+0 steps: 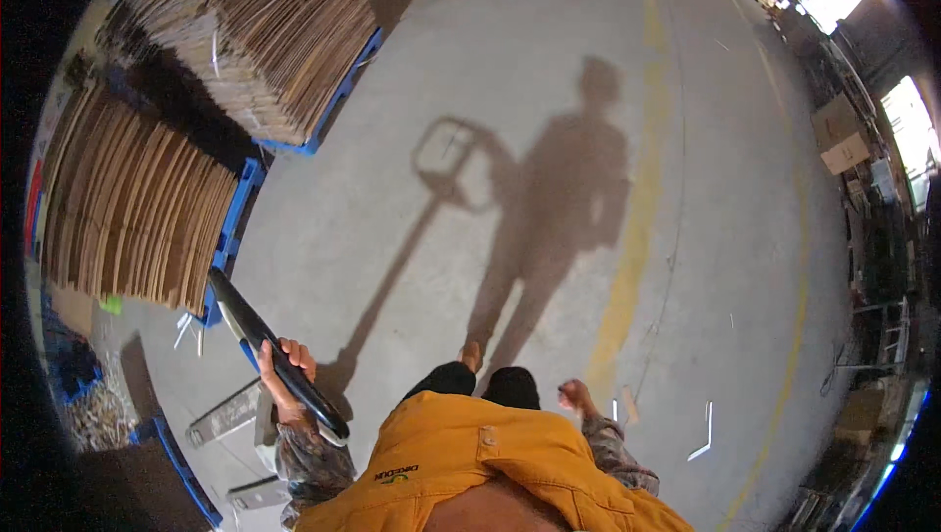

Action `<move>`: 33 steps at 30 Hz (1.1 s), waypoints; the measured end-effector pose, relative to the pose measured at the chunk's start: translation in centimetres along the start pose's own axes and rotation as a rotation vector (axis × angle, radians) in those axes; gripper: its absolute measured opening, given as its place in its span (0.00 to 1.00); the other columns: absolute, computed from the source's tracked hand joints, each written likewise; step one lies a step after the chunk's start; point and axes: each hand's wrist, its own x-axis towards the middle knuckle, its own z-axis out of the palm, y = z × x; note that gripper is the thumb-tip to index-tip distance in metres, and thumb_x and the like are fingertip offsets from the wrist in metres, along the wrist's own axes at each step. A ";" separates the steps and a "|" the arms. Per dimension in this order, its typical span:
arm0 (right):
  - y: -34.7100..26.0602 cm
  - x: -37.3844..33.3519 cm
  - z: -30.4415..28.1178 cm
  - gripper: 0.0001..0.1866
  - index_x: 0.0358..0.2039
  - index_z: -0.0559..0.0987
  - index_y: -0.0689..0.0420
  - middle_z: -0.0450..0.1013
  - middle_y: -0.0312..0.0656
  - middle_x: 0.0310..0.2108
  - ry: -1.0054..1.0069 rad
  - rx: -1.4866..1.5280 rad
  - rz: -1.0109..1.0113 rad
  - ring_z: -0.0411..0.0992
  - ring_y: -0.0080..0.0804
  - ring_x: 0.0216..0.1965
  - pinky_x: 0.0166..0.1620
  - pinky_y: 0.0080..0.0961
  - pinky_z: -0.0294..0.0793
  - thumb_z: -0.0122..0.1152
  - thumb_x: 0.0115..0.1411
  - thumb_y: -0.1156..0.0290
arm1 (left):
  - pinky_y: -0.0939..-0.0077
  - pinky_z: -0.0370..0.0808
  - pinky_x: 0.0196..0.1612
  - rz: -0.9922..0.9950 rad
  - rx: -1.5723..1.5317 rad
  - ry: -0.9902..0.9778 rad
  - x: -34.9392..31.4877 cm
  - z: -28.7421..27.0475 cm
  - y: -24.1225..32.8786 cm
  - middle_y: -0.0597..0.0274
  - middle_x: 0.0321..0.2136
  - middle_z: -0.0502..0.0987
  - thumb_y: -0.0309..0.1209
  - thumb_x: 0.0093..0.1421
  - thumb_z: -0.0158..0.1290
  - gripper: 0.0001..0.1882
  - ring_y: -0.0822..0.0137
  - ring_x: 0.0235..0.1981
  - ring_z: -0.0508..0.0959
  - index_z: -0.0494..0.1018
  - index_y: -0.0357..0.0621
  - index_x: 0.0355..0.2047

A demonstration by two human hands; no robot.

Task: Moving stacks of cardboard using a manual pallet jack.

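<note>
My left hand (pixel 284 372) is closed around the black handle (pixel 279 365) of what looks like a hand pallet truck. The handle lies slanted at my left, from beside the cardboard stack down to my sleeve. Grey metal forks (pixel 225 412) show low on the floor next to it, partly hidden by my arm. At my right side, away from the handle, hangs my right hand (pixel 576 397) with its fingers curled. What it holds, if anything, is hidden.
Tall stacks of flat cardboard (pixel 137 204) stand on blue pallets (pixel 235 214) to the left. Yellow lines (pixel 642 189) run along the grey floor. White strips (pixel 704 431) lie at the right. Cluttered shelving and cardboard boxes (pixel 840 135) line the right wall.
</note>
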 end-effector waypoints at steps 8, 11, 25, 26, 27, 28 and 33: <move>-1.1 -6.3 -0.9 0.08 0.21 0.66 0.57 0.63 0.38 0.15 0.193 0.094 0.074 0.61 0.28 0.13 0.15 0.23 0.59 0.54 0.49 0.69 | 0.81 0.57 0.13 0.041 0.132 0.364 5.1 4.1 -3.5 0.68 0.12 0.62 0.51 0.51 0.46 0.20 0.72 0.12 0.63 0.62 0.48 0.17; -5.1 -4.3 -0.7 0.08 0.18 0.65 0.56 0.61 0.37 0.14 0.181 0.048 0.142 0.59 0.27 0.13 0.14 0.22 0.57 0.53 0.49 0.69 | 0.81 0.57 0.13 0.081 0.204 0.375 6.9 4.8 -2.9 0.67 0.11 0.62 0.51 0.50 0.47 0.20 0.72 0.11 0.63 0.61 0.48 0.16; -36.2 9.2 -3.3 0.11 0.30 0.68 0.63 0.68 0.41 0.20 0.183 -0.096 -0.454 0.67 0.27 0.21 0.25 0.21 0.67 0.50 0.54 0.67 | 0.79 0.64 0.14 -0.019 0.393 0.518 19.0 15.2 -9.0 0.63 0.13 0.67 0.50 0.47 0.52 0.20 0.70 0.10 0.67 0.64 0.44 0.18; -37.5 9.3 -2.8 0.11 0.31 0.68 0.63 0.68 0.41 0.21 0.194 -0.056 -0.519 0.67 0.26 0.21 0.25 0.21 0.67 0.49 0.54 0.67 | 0.78 0.64 0.14 0.008 0.382 0.573 19.9 16.8 -9.3 0.63 0.13 0.68 0.50 0.47 0.52 0.21 0.70 0.10 0.67 0.65 0.44 0.18; -38.3 10.1 -2.6 0.11 0.31 0.68 0.63 0.68 0.41 0.21 0.193 -0.063 -0.518 0.67 0.26 0.21 0.25 0.21 0.67 0.49 0.54 0.67 | 0.78 0.64 0.14 0.005 0.377 0.578 20.6 18.1 -9.5 0.63 0.13 0.68 0.50 0.47 0.52 0.21 0.70 0.10 0.67 0.65 0.44 0.18; -39.3 10.8 -2.7 0.12 0.31 0.68 0.64 0.68 0.41 0.22 0.186 -0.123 -0.532 0.67 0.26 0.21 0.25 0.20 0.67 0.49 0.54 0.67 | 0.78 0.64 0.14 0.039 0.385 0.580 21.5 19.7 -9.6 0.63 0.13 0.68 0.50 0.46 0.52 0.21 0.69 0.10 0.67 0.65 0.44 0.17; -37.1 18.7 -7.7 0.13 0.29 0.68 0.60 0.66 0.38 0.16 -0.175 -0.015 -0.436 0.64 0.25 0.18 0.21 0.21 0.64 0.52 0.52 0.62 | 0.78 0.64 0.15 0.056 0.296 0.543 27.9 21.0 -12.5 0.63 0.12 0.68 0.51 0.46 0.51 0.22 0.69 0.10 0.67 0.65 0.44 0.17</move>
